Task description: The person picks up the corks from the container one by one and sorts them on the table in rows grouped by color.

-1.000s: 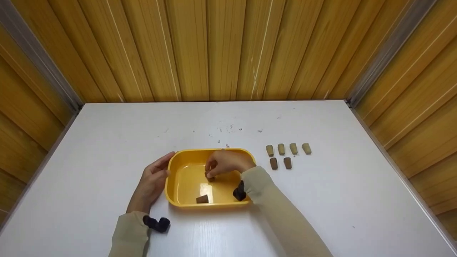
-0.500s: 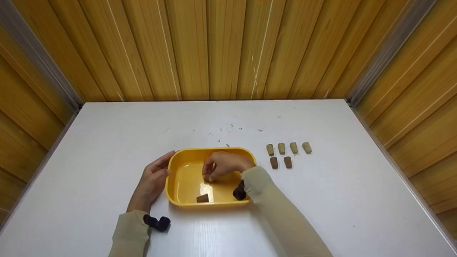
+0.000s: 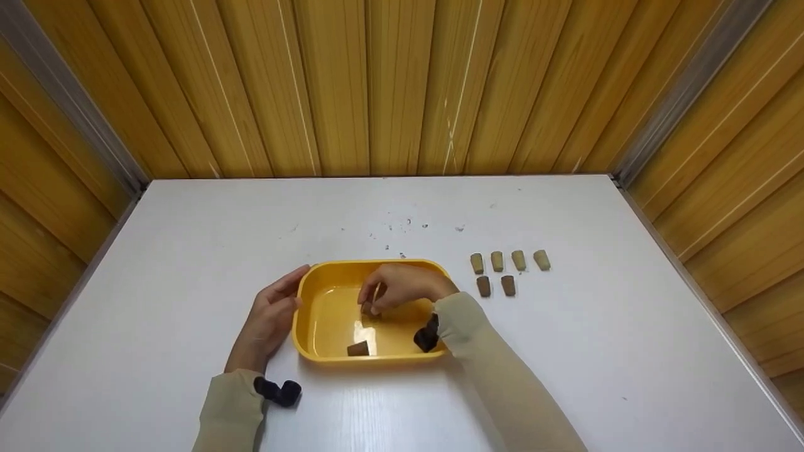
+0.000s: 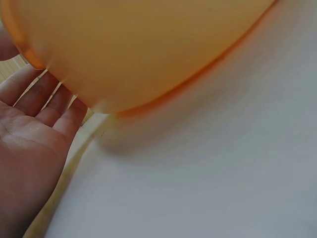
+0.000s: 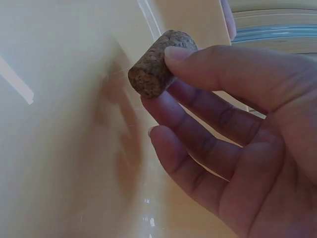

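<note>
My right hand (image 3: pixel 402 289) pinches a brown cork stopper (image 5: pixel 161 64) between thumb and fingers over the floor of a yellow plastic tray (image 3: pixel 326 359). In the right wrist view the stopper is tilted, one end towards the camera. A second brown stopper (image 3: pixel 358 348) lies in the tray by its near wall. My left hand (image 3: pixel 270 320) rests against the tray's left side. Its extended fingers (image 4: pixel 62 101) touch the outer wall in the left wrist view.
Right of the tray, several pale tapered stoppers (image 3: pixel 497 261) lie in a row on the white table (image 3: pixel 603 351). Two brown stoppers (image 3: pixel 495 286) lie just below them. Dark specks dot the table behind the tray. Wood-patterned walls (image 3: pixel 377 88) enclose the back and sides.
My right hand, still pinching the cork stopper, shifts slightly left and then back right, and the stopper's tilt changes. My left hand stays against the tray.
</note>
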A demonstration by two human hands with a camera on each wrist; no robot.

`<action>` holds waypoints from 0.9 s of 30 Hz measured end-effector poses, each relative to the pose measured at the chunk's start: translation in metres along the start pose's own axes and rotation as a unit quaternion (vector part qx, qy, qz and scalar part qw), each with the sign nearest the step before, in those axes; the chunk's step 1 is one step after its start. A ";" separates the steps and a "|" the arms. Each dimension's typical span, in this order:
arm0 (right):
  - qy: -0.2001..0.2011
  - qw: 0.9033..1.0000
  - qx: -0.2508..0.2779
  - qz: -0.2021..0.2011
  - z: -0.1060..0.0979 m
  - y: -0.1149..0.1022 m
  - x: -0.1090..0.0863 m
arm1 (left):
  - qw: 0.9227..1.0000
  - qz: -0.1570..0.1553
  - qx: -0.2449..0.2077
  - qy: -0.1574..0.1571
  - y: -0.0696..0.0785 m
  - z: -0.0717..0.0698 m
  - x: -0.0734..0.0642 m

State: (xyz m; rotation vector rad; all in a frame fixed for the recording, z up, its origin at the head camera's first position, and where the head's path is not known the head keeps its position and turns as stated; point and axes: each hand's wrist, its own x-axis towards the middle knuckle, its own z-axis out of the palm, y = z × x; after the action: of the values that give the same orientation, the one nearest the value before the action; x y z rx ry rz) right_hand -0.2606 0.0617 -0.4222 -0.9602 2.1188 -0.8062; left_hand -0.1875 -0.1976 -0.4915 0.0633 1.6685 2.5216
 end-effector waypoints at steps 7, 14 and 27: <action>0.024 1.000 -0.006 0.002 -0.006 0.000 -0.007 | 1.000 0.002 -0.002 -0.002 0.000 0.000 -0.001; 0.045 0.998 0.022 -0.028 -0.013 -0.002 -0.017 | 1.000 0.014 0.000 0.000 -0.001 -0.002 -0.003; 0.092 0.993 0.021 -0.075 -0.028 -0.002 -0.039 | 1.000 0.005 -0.020 -0.002 0.001 -0.001 -0.004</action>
State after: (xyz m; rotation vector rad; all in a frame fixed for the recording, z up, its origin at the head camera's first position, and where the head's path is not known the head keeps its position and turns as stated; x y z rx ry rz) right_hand -0.2612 0.0991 -0.3921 -1.0667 2.1947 -1.0470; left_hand -0.1840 -0.1995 -0.4912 0.0741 1.6188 2.5607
